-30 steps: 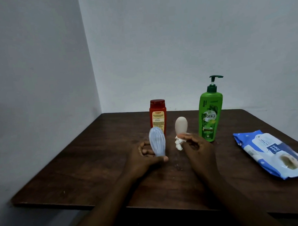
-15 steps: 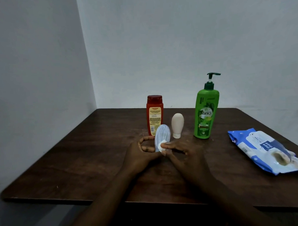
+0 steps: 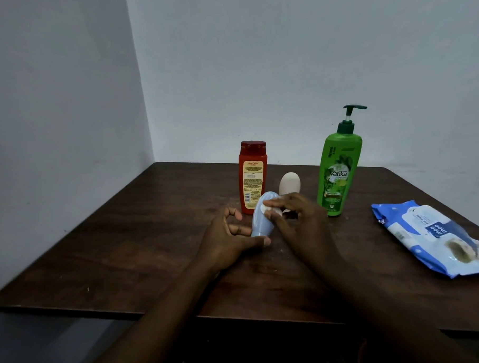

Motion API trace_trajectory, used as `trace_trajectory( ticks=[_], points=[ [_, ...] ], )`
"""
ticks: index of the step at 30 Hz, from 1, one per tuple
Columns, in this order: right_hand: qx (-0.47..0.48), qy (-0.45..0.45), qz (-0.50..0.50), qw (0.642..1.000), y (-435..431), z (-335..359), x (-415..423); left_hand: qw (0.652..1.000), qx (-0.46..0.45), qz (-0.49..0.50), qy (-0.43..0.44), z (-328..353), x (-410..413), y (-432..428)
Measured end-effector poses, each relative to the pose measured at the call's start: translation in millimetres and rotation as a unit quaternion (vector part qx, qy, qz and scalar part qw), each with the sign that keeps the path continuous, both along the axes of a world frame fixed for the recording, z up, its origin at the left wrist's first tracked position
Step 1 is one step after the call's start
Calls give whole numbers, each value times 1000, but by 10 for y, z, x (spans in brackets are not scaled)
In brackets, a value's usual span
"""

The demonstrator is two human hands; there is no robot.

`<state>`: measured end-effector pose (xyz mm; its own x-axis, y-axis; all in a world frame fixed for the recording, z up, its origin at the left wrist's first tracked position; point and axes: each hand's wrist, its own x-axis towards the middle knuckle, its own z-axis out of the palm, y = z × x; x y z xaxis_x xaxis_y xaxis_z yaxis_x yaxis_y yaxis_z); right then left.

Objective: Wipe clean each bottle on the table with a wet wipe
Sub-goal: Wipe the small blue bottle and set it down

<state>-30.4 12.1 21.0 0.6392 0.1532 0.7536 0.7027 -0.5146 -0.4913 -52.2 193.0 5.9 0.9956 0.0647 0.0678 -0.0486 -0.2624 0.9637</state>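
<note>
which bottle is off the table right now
The blue bottle: the left hand grips its lower end while the right hand rubs a wipe on it. The red, white and green bottles stand on the table.

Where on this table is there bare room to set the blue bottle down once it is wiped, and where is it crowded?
Free: the wide table surface left of the red bottle and left hand, and the strip between the right hand and wipes pack. Crowded: the back middle, where red bottle, white bottle, green pump bottle and the held blue bottle cluster.
</note>
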Motion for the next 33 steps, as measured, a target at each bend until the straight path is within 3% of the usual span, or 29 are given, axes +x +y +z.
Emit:
trace_trajectory(
  ticks=[8, 15, 26, 30, 33],
  points=[
    [63, 48, -44, 996, 57, 196, 226, 1000, 20, 24, -2, 3, 25, -9],
    [34, 33, -57, 997, 113, 201, 183, 999, 22, 33, -2, -18, 28, 7],
    [-86, 9, -26, 996, 88, 99, -7, 998, 35, 52, 9, 43, -44, -41],
    [-179, 75, 17, 981, 114, 140, -60, 998, 25, 48, 11, 31, -65, -57],
    [-186, 37, 47, 981, 92, 80, -114, 998, 22, 58, -6, 11, -63, -47]
  ],
)
